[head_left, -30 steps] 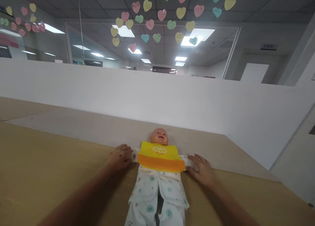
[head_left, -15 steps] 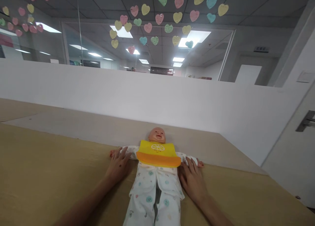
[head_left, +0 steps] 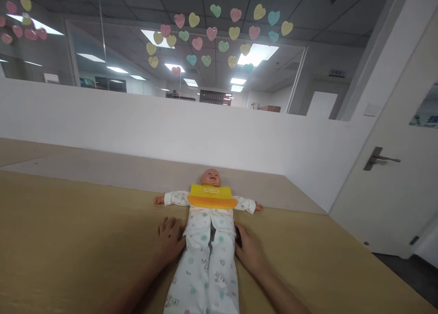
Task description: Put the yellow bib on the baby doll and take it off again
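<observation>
Extending beneath the left hand [head_left: 171, 239] and right hand [head_left: 249, 249], the tan table [head_left: 85, 241] supports the assembly. Beyond both hands, a white wall [head_left: 153, 131] crosses behind the table. To the right of the right hand, well apart, stands a white door [head_left: 362, 223].

Between the hands, the doll [head_left: 201, 241] lies face up on the table. Its printed white trousers [head_left: 195, 273] run back between the forearms; its jacket [head_left: 198, 222] ends about level with the hands.

Left hand: beside the doll, fingers slightly spread, thumb at the clothing; no grasp is visible. Right hand: at the opposite side, thumb and forefinger parted around a dark gap, tips at the clothing; whether they pinch cloth cannot be told.

Forward of the hands, the doll's arms [head_left: 176, 198] extend sideways. Between these arms, a yellow bib [head_left: 210, 195] with an orange lower edge covers the chest. Beyond the bib is the doll's head [head_left: 211, 177]. Smallest, on the bib, is a white fruit-slice print [head_left: 211, 190].
</observation>
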`<state>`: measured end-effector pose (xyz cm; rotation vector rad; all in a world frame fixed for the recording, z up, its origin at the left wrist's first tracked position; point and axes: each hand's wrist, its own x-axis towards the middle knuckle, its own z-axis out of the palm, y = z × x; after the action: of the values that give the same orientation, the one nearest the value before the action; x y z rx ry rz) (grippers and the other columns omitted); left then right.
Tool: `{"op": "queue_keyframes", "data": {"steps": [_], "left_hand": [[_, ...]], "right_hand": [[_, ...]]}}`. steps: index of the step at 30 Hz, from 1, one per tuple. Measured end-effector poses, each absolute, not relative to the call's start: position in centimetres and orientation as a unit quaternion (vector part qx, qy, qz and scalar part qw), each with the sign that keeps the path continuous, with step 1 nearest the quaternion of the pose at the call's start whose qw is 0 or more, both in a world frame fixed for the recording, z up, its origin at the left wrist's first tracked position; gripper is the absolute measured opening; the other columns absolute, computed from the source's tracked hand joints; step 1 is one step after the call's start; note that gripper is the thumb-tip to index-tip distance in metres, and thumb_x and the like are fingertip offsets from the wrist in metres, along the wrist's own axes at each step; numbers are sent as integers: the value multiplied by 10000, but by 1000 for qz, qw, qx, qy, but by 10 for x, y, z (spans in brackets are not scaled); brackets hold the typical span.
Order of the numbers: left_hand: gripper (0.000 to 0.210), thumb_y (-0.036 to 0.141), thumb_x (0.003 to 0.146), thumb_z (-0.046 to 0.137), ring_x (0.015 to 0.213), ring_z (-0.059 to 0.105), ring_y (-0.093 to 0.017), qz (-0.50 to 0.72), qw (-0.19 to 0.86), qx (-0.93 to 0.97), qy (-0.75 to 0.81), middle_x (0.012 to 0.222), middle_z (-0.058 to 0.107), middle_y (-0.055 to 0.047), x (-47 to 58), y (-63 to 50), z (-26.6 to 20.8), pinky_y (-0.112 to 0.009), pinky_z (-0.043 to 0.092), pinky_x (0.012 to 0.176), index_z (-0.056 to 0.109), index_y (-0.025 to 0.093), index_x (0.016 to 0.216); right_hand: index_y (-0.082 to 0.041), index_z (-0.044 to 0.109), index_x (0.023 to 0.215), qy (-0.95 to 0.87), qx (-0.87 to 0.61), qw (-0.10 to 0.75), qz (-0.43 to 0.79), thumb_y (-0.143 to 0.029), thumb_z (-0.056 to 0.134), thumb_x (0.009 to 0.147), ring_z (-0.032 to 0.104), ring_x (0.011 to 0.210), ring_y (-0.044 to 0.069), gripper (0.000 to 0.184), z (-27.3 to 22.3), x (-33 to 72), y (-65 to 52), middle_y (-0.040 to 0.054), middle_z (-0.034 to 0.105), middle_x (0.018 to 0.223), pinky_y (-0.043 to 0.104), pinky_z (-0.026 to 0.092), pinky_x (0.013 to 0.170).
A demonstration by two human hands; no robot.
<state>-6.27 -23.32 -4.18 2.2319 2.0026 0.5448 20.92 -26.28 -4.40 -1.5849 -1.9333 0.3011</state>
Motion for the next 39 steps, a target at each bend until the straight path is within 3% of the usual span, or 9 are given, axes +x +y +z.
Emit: {"op": "queue_keyframes", "data": {"steps": [4,9,13,16,21,28,39], "left_hand": [[331,221,786,469,1250,381,-318,159,14,725,671,1300,511,-126,-55,-232,-38,-477,315,979,622,200,1079],[369,186,800,466,1201,425,-323,171,-36,719,673,1278,529,-142,-54,-235,-38,-515,296,974,595,200,1145],[370,169,795,475,1170,450,-299,183,-28,705,685,1260,539,-128,-55,-240,-33,-472,328,953,587,202,1146],[358,165,813,449,1163,450,-294,191,-40,706,681,1276,527,-126,-55,-242,-31,-453,321,959,582,184,1145],[293,213,823,450,1108,486,-284,182,-25,706,684,1211,550,-135,-54,-241,-30,-409,357,898,593,169,1075],[367,348,813,471,1109,471,-332,152,-40,705,691,1215,521,-175,-50,-235,-35,-488,331,904,576,150,1104],[356,184,854,375,1016,512,-277,140,-45,714,684,1080,561,-148,-50,-242,-27,-379,361,827,623,179,1108]], "right_hand": [[-157,479,1251,-717,-626,298,75,-144,421,787,564,1092,212,468,-42,202,-257,106,599,1208,305,441,900],[-154,491,1223,-675,-672,297,66,-79,344,802,591,1041,199,452,-42,202,-257,96,626,1156,270,451,838],[-128,406,1313,-674,-700,234,29,-58,330,808,591,1009,210,516,-36,201,-260,117,599,1182,279,436,813],[-140,368,1355,-687,-704,179,1,-113,386,821,564,1044,238,534,-31,198,-262,129,586,1185,302,411,840],[-136,434,1306,-676,-724,140,-12,-186,436,831,475,1160,262,477,-27,194,-260,146,541,1241,329,340,942],[-156,433,1285,-644,-751,148,14,-271,438,842,411,1222,274,457,-29,187,-260,155,501,1287,399,311,959],[-158,455,1243,-592,-783,187,45,-285,419,856,425,1207,273,408,-31,176,-258,149,516,1277,418,312,941]]}}
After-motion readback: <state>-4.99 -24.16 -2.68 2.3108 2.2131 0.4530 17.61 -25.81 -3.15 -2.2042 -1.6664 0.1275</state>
